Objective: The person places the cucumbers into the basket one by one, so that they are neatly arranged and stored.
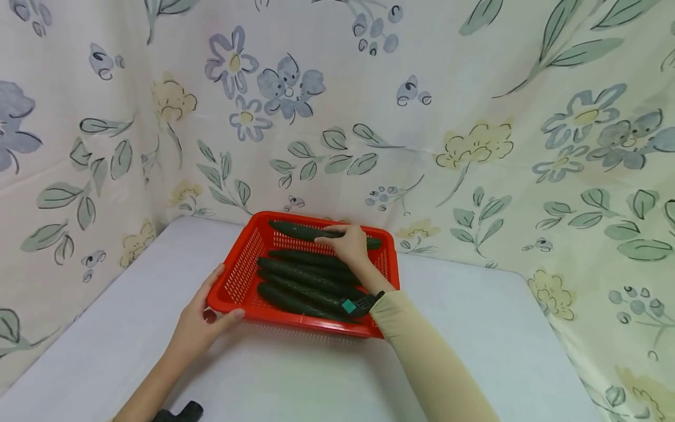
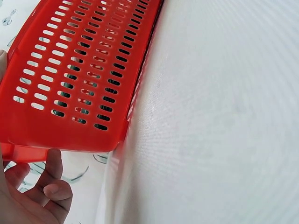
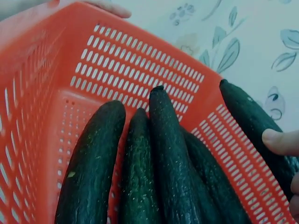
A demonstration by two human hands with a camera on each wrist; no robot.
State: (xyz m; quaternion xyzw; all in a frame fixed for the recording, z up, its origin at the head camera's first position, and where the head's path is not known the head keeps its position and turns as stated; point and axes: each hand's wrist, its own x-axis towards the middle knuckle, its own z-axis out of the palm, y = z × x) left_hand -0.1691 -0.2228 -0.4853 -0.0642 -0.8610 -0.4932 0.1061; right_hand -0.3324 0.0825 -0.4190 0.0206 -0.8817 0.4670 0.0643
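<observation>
A red plastic basket (image 1: 244, 275) with slotted walls sits at the far side of the white table. Several dark green cucumbers (image 1: 295, 300) lie side by side in it. My right hand (image 1: 350, 243) grips another cucumber (image 1: 295, 230) around its middle, along the basket's far wall; in the right wrist view that cucumber (image 3: 247, 112) is raised to the rim, apart from the others. My left hand (image 1: 197, 322) holds the basket's near left corner, thumb over the front rim. The left wrist view shows its curled fingers (image 2: 55, 163) beside the rim, partly hidden.
The white tabletop (image 1: 464, 351) extends in front of the basket and to both sides. Floral curtain cloth (image 1: 327, 105) hangs behind the table and at its left and right edges. A black wrist device (image 1: 361, 306) sits on the right wrist, above the basket's near right part.
</observation>
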